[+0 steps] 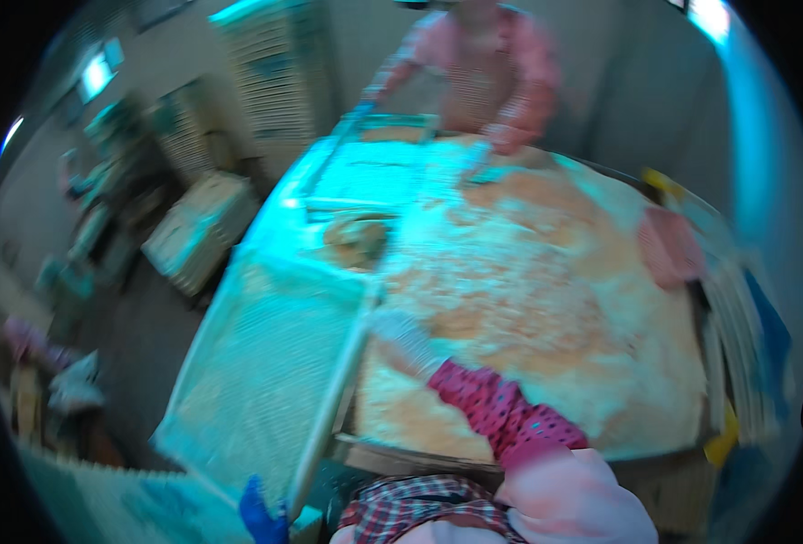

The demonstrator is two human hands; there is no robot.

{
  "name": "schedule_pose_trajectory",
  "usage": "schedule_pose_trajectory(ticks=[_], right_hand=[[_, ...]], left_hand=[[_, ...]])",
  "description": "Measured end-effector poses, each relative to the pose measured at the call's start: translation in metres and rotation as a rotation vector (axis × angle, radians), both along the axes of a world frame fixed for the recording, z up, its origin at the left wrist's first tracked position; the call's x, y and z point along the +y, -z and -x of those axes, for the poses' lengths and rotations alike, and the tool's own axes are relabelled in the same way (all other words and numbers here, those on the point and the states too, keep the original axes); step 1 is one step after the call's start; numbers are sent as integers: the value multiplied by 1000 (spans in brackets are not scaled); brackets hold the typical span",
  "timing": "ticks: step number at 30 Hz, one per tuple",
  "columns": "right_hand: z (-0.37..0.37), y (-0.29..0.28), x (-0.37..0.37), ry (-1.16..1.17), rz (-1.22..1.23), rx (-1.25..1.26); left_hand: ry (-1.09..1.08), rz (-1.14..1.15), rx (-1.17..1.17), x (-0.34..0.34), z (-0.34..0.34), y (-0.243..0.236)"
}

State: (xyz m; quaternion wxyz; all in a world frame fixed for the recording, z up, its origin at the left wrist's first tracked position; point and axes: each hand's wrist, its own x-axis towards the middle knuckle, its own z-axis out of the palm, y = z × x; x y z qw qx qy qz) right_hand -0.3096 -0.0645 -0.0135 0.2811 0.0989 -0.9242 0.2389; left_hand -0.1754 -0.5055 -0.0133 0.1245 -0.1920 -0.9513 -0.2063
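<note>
A shallow rectangular tray with a pale rim and a meshlike bottom lies lengthwise at the left, its near end beyond the table. At its near end, my left hand, in a blue glove, is closed on the rim. My right hand, in a whitish glove, reaches across to the tray's right side near the far corner and is closed at the rim; its fingertips are blurred. A broad heap of pale, loose, crumbly material is spread over the table to the right of this hand.
Opposite, a person in pink has one hand at a second tray and the other at the heap. A brownish lump sits between the trays. A pink basket stands at right. Stacked trays stand at the back.
</note>
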Motion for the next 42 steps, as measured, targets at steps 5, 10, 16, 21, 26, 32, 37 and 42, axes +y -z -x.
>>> schedule_pose_trajectory(ticks=[5, 10, 16, 21, 26, 32, 37, 42], right_hand=[[-146, 36, 8, -32, -89, -324], [-264, 40, 101, 544, -55, -250], [-274, 26, 197, 1120, 163, -67], [-239, 44, 214, 1308, 10, -133], [-267, 40, 229, 1032, 948, 103], [-297, 15, 142, 614, 247, -258], [-327, 12, 111, 613, 318, -177], [-338, 38, 138, 785, 608, -105]], left_hand=[[347, -314, -139, 141, 43, -4], [589, -179, -313, 271, 60, 35], [1107, -101, -215, 387, 7, 79], [1166, -79, -225, 411, 1, 65], [1181, -161, -275, 389, 13, 53], [1054, -192, -249, 386, 12, 55], [865, -237, -434, 407, 5, 59], [1001, -305, -449, 475, -41, 50]])
